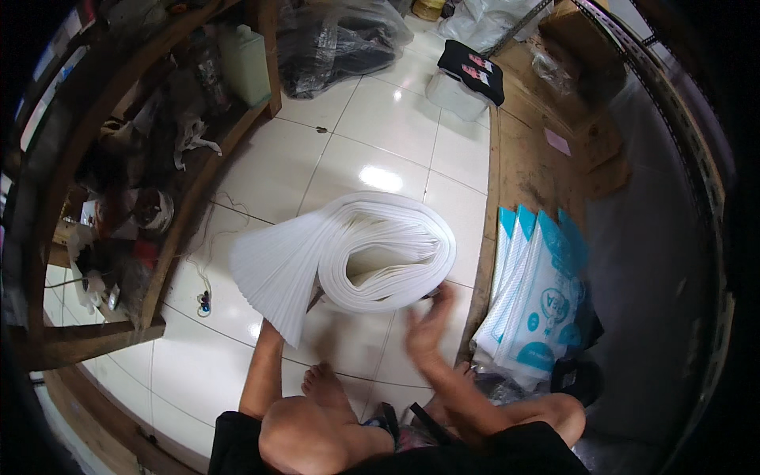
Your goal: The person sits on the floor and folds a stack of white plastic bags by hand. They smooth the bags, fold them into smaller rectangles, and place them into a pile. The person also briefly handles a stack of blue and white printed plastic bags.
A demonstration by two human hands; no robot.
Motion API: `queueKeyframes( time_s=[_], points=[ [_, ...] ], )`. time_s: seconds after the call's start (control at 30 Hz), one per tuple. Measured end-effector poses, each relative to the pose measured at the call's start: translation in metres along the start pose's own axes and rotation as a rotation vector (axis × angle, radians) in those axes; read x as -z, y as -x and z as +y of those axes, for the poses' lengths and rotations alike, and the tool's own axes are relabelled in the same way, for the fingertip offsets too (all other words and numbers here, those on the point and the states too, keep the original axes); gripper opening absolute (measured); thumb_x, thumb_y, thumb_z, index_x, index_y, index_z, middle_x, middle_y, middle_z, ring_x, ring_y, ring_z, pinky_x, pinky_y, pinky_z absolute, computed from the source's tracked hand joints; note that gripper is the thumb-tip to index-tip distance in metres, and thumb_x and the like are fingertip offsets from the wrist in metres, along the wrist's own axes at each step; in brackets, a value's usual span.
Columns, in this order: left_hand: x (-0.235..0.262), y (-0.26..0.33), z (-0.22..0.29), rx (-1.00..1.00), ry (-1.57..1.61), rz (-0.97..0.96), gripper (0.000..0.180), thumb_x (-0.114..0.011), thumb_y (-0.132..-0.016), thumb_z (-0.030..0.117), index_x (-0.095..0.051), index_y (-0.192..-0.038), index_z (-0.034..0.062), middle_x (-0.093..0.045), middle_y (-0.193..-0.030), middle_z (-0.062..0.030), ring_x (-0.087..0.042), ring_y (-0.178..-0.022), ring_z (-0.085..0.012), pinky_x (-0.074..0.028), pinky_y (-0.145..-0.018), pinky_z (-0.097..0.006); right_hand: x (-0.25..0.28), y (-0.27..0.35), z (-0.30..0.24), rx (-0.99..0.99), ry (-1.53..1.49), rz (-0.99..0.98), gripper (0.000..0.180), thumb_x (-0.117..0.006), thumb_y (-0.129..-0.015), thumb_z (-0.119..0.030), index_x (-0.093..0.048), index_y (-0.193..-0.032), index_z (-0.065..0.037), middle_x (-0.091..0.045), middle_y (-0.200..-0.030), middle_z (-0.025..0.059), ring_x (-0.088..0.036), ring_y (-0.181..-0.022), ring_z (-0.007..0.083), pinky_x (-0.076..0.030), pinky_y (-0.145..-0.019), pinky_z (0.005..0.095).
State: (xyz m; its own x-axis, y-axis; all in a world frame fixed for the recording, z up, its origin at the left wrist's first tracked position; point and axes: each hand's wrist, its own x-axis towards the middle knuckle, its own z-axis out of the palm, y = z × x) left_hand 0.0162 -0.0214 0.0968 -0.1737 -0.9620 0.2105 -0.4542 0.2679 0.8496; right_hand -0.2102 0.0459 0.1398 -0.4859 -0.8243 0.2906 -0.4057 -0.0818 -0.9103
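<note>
Fingers (445, 295) of the right hand (426, 328) curve partly open beside the white roll (396, 237), contact unclear; the left hand, hidden behind it, I cannot tell.

Workshop or storeroom | cluttered wooden shelving (198, 190) | bagged bundle (340, 49) | stacked packaging (532, 301)

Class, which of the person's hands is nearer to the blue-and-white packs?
Right. The right hand is by the lower right edge of the white roll, left of the blue-and-white packs; the left hand, mostly hidden by the roll's fanned end, is farther left.
</note>
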Motion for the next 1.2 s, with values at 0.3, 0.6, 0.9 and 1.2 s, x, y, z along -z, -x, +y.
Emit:
queueKeyframes(
  time_s=[0.3,0.6,0.9,1.2],
  points=[
    [0.006,0.01,0.006,0.061,0.02,-0.047,0.027,-0.066,-0.082,0.026,-0.06,-0.094,0.003,-0.061,-0.086,-0.008,-0.057,-0.079,-0.0209,-0.045,-0.072,-0.033,-0.099,0.061,0.01,0.034,0.222,-0.216,0.044,-0.066,-0.077,-0.015,-0.053,-0.118,-0.004,-0.054,-0.116,0.0128,-0.045,-0.113,0.0315,-0.028,-0.104,0.0405],
    [-0.005,0.017,0.01,0.175,0.182,-0.102,0.024,-0.065,-0.083,0.025,-0.06,-0.092,0.0029,-0.061,-0.083,-0.0075,-0.057,-0.076,-0.02,-0.046,-0.07,-0.032,-0.093,0.033,0.008,0.029,-0.041,0.079,0.022,-0.069,-0.076,-0.008,-0.064,-0.098,-0.004,-0.066,-0.091,0.0086,-0.061,-0.088,0.0253,-0.043,-0.082,0.0369],
    [-0.018,0.01,0.022,0.489,0.62,-0.147,0.022,-0.064,-0.084,0.024,-0.06,-0.089,0.0027,-0.06,-0.08,-0.007,-0.057,-0.074,-0.0192,-0.046,-0.068,-0.031,-0.057,-0.018,0.027,0.023,0.084,0.042,0.024,-0.073,-0.073,-0.007,-0.063,-0.092,0.002,-0.067,-0.084,0.0137,-0.065,-0.075,0.0225,-0.049,-0.069,0.0328],
    [0.046,-0.084,0.016,0.986,0.864,-0.263,0.02,-0.062,-0.086,0.017,-0.052,-0.075,0.0032,-0.047,-0.06,-0.0022,-0.047,-0.054,-0.0143,-0.044,-0.055,-0.029,0.012,-0.128,0.045,-0.658,-0.1,-0.529,0.036,-0.066,-0.077,-0.014,-0.057,-0.105,0.007,-0.065,-0.094,0.0124,-0.063,-0.079,0.0214,-0.05,-0.073,0.0326]
  ],
)
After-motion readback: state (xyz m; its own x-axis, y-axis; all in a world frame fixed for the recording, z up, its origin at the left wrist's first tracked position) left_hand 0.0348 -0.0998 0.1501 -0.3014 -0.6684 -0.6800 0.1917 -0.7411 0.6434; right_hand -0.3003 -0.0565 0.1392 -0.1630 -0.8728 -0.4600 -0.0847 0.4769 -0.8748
